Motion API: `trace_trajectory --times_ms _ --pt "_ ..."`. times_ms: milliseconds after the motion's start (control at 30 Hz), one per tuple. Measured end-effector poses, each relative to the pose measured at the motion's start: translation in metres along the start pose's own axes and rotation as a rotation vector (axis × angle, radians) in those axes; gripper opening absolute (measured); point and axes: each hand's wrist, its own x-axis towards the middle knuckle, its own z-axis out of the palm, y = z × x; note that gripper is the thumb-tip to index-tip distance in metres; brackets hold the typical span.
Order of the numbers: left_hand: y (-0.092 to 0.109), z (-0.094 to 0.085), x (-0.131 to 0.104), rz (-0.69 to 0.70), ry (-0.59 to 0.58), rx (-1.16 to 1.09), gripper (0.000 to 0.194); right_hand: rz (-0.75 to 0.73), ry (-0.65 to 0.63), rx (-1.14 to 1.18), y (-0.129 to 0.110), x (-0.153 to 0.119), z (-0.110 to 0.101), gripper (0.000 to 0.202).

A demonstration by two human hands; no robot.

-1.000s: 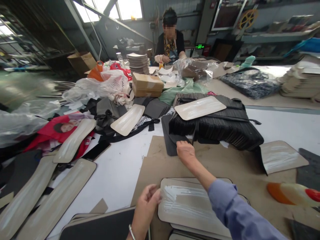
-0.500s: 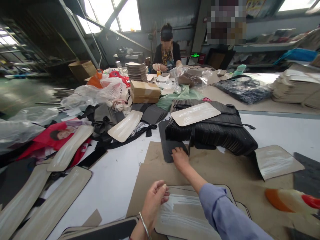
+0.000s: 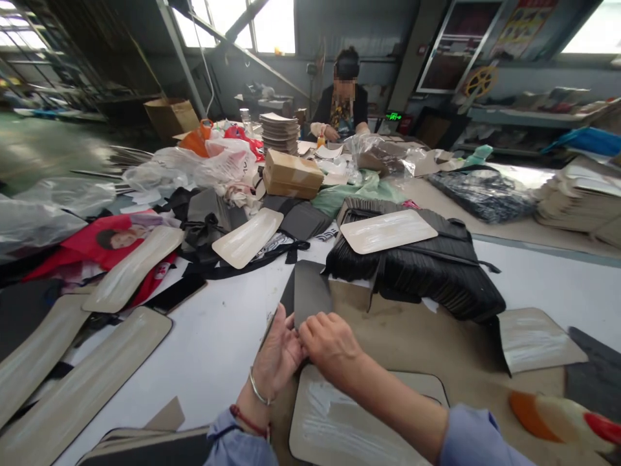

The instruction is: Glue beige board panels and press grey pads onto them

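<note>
Both hands meet at the near end of a dark grey panel (image 3: 311, 291), which is lifted and slanting away from me. My right hand (image 3: 330, 340) has its fingers curled round the panel's near edge. Palm up, my left hand (image 3: 281, 346) supports the panel from the left, fingers closing on its lower end. Below the hands lies a beige panel with white streaks (image 3: 349, 421) on brown card (image 3: 402, 330). Beyond them stands a strapped stack of black panels (image 3: 412, 265), with another streaked beige panel (image 3: 388, 230) on top.
Long beige panels (image 3: 97, 388) lie at the left near a black phone (image 3: 177, 292). A cardboard box (image 3: 292, 175) and plastic bags are farther back. An orange-and-white bottle (image 3: 557, 414) lies at the right. Across the table sits a person (image 3: 342, 103).
My right hand has drawn the dark panel from beside the black stack towards me. My left hand has moved up and left to meet it. The view has shifted slightly.
</note>
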Motion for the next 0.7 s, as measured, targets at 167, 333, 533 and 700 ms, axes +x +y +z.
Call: trace_trajectory --times_ms 167,333,533,700 --pt "0.013 0.003 -0.021 0.022 0.115 0.210 0.029 0.056 0.045 0.437 -0.039 -0.050 -0.021 0.017" --pt "0.013 -0.012 -0.087 -0.075 -0.028 0.400 0.042 0.862 0.143 1.314 -0.027 -0.088 -0.030 0.042" --pt "-0.031 -0.048 -0.152 -0.541 -0.230 0.618 0.037 1.290 0.243 1.835 -0.041 -0.158 -0.032 0.052" --pt "-0.056 -0.080 -0.185 -0.703 -0.181 0.651 0.030 1.506 0.091 1.623 -0.074 -0.250 -0.022 0.045"
